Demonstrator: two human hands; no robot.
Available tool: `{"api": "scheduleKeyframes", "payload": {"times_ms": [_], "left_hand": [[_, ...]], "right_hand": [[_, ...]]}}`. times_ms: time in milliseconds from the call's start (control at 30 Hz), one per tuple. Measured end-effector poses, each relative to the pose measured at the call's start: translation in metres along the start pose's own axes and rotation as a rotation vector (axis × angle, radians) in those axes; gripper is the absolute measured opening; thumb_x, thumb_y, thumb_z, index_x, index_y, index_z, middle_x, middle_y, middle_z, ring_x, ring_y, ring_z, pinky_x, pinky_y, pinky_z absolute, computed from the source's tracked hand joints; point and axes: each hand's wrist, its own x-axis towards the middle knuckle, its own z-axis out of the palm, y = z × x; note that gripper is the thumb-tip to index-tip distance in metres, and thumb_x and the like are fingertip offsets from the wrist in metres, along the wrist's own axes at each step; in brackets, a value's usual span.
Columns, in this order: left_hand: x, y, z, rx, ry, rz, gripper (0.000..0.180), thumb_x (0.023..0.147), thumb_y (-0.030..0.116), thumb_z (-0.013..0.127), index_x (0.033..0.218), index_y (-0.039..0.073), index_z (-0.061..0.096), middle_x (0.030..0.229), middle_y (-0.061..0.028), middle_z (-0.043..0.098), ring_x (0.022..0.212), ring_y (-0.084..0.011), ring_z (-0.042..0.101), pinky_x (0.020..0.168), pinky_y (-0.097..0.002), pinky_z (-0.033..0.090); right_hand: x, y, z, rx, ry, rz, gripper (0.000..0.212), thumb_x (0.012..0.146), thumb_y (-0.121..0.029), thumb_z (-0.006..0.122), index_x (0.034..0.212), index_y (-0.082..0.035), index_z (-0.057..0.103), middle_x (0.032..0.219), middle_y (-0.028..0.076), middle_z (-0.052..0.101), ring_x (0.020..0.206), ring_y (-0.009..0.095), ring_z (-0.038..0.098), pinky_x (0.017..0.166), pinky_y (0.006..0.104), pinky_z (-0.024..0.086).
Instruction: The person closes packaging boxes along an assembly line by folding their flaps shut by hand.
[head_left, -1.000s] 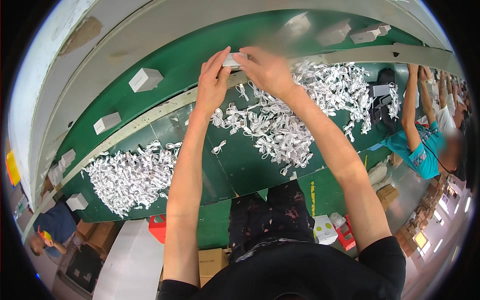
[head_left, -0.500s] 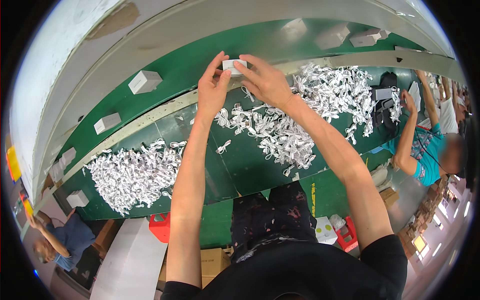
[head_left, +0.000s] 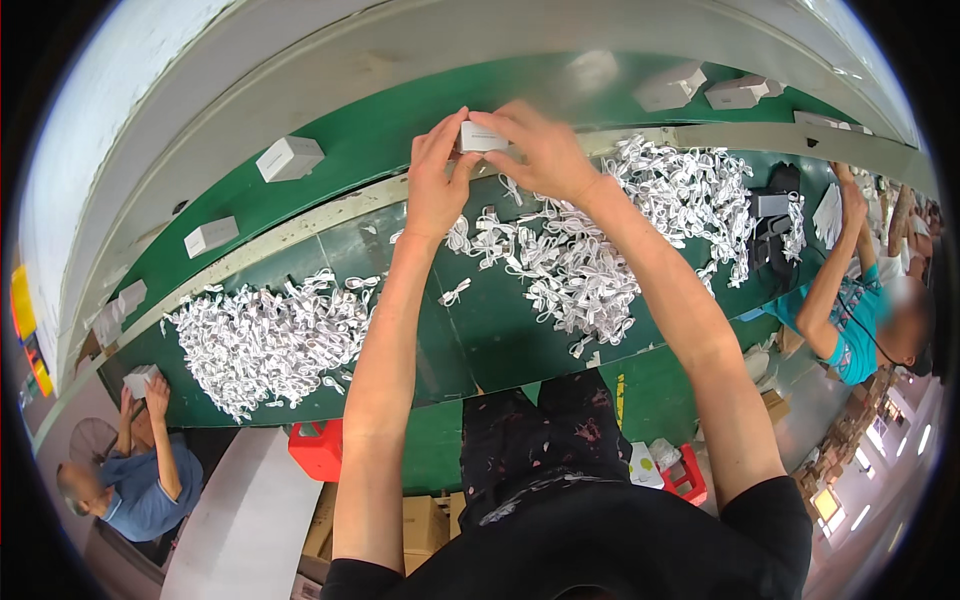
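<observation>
Over the pale rail (head_left: 740,138), between green belt (head_left: 380,130) and dark green worktop (head_left: 480,350), a small white box (head_left: 485,137) sits in both hands. Half a second ago a right finger lay across its face; now that face is mostly bare, fingers shifted to the edges. Reads as a regrip, so the box is probably still being worked. Left hand (head_left: 438,185): fingers and thumb clamped at the box's left end. Right hand (head_left: 550,160): fingers clamped on its far edge, thumb at the near one. By the rail's left end, a co-worker (head_left: 145,500) now grips a white carton (head_left: 138,380) (hands were off it earlier).

Hidden: box underside; can't tell if it touches the rail or hangs above. Print too small. Near side of the rail, left cable pile (head_left: 270,340) and right cable pile (head_left: 585,275) too tangled to count, the right one partly behind the forearm. Far side of the rail, pale blur (head_left: 592,70) past the right hand, kind unclear; leftmost boxes (head_left: 131,297) squashed by the lens rim.
</observation>
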Motion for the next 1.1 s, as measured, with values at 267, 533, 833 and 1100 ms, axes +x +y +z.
{"api": "scheduleKeyframes", "payload": {"times_ms": [267,533,833,1100], "left_hand": [[0.006,0.010,0.009,0.144,0.089,0.125,0.070,0.080,-0.002,0.082,0.147,0.012,0.067,0.138,-0.0090,0.069,0.114,-0.0291,0.060,0.095,-0.0383,0.059],[0.009,0.012,0.028,0.143,0.178,0.084,0.070,0.079,-0.004,0.080,0.146,0.014,0.069,0.137,-0.0091,0.068,0.114,-0.0339,0.058,0.100,-0.0431,0.054],[0.014,0.000,0.019,0.321,0.118,0.192,0.072,0.076,-0.007,0.074,0.146,0.009,0.066,0.137,-0.0132,0.068,0.113,-0.0371,0.058,0.102,-0.0458,0.053],[0.012,-0.035,-0.092,0.522,0.244,-0.014,0.052,0.091,0.002,0.078,0.141,0.008,0.067,0.128,-0.0140,0.070,0.096,-0.0350,0.065,0.083,-0.0428,0.055]], "right_hand": [[0.018,-0.026,0.017,-0.134,0.004,0.186,0.055,0.095,-0.046,0.074,0.133,-0.006,0.070,0.113,0.013,0.071,0.093,0.036,0.075,0.077,0.0487,0.063],[0.013,-0.015,0.026,-0.104,-0.058,0.219,0.071,0.105,-0.040,0.063,0.161,-0.001,0.042,0.154,0.021,0.052,0.130,0.042,0.062,0.104,0.0559,0.054],[0.026,-0.028,0.016,-0.365,-0.314,0.268,0.091,0.101,-0.051,0.065,0.163,0.009,0.033,0.164,0.027,0.044,0.128,0.042,0.061,0.101,0.0549,0.055],[0.017,-0.044,-0.025,-0.151,0.346,0.046,0.037,0.093,-0.015,0.073,0.130,-0.013,0.069,0.119,0.012,0.065,0.095,0.035,0.072,0.078,0.0436,0.061]]}}
